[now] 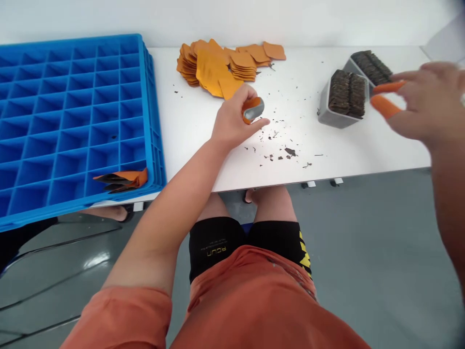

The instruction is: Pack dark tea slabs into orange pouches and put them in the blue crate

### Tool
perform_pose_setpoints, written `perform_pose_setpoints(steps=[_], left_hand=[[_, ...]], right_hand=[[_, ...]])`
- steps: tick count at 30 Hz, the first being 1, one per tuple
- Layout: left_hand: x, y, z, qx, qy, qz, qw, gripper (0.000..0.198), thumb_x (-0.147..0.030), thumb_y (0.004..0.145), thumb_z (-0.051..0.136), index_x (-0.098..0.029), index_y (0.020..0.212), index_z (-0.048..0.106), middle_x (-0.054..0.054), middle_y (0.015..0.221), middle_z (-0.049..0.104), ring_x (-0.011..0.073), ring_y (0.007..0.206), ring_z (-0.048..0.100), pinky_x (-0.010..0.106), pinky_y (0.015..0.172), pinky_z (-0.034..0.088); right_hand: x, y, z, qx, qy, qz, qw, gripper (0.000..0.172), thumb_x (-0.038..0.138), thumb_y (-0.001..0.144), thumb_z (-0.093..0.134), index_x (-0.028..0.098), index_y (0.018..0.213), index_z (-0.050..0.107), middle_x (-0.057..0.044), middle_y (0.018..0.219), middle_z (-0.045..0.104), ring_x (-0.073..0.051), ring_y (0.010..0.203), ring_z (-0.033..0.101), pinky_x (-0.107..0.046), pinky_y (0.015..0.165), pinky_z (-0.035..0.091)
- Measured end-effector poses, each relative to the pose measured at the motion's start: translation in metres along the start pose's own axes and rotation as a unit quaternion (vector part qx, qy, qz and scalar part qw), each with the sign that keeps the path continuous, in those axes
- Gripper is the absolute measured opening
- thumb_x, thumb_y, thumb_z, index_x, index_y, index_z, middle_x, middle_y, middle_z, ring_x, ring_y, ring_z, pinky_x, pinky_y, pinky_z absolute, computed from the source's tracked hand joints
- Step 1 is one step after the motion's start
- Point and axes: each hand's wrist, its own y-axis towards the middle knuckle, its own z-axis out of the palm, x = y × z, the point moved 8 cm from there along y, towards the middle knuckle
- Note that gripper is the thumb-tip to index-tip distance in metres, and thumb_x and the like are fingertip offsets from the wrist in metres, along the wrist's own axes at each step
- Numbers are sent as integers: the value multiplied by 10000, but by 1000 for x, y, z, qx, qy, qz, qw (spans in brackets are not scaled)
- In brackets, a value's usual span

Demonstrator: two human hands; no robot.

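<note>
My left hand [232,118] is closed around a small orange packet [253,109], its mouth held open so the silvery inside shows. Beyond it lies a pile of flat orange packets [214,68], some stacked and some fanned out. At the right, my right hand [425,104] has orange covers on two fingers, which are apart with nothing visible between them. Just left of those fingertips stands a clear plastic box [339,118] packed with thin dark brown sheets [347,94]. Behind it, a second clear box [350,65] holds more dark sheets [371,67].
Blue divided trays [154,121] are stacked on the left; a front compartment holds orange packets with dark contents [125,180]. Dark crumbs [289,151] are scattered over the white table [196,145]. A wall runs behind it. Part of another person shows beneath the trays.
</note>
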Motion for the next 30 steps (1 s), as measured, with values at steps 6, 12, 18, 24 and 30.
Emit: perform_pose_setpoints(steps=[6,12,18,24,30], left_hand=[[3,0,-5,-15,56,1,998,547,-477,707,999,-252,911,544,25,847,579,305,976,669,495,889,570],[10,2,-8,-24,37,-13,999,619,-524,677,1020,-253,872,500,5,825,556,273,893,675,476,799,575],[9,5,-5,-13,18,-32,999,686,-561,640,1038,-252,838,458,-5,779,557,244,858,627,442,739,525],[2,5,-8,-4,35,-36,999,687,-677,712,962,-253,845,438,-14,751,544,215,869,556,439,772,486],[3,7,-5,10,8,-37,999,669,-716,658,960,-282,818,477,-14,698,555,247,869,555,462,745,461]], right_hand=[[-1,-25,49,149,-381,47,911,582,469,1134,341,132,1527,606,-146,1734,402,-287,1652,168,-524,1308,159],[9,-17,42,111,-407,71,904,327,291,1081,595,194,1347,759,-79,1676,511,-243,1611,276,-459,1285,191],[0,0,27,111,-299,199,927,383,457,889,853,235,1201,845,-85,1571,625,-281,1545,422,-514,1229,281],[22,9,33,115,-275,118,947,346,374,725,939,198,1012,864,-95,1443,711,-233,1435,510,-496,1025,443],[26,7,38,178,-334,106,919,181,291,834,885,174,959,828,-61,1377,716,-181,1307,532,-420,925,430]])
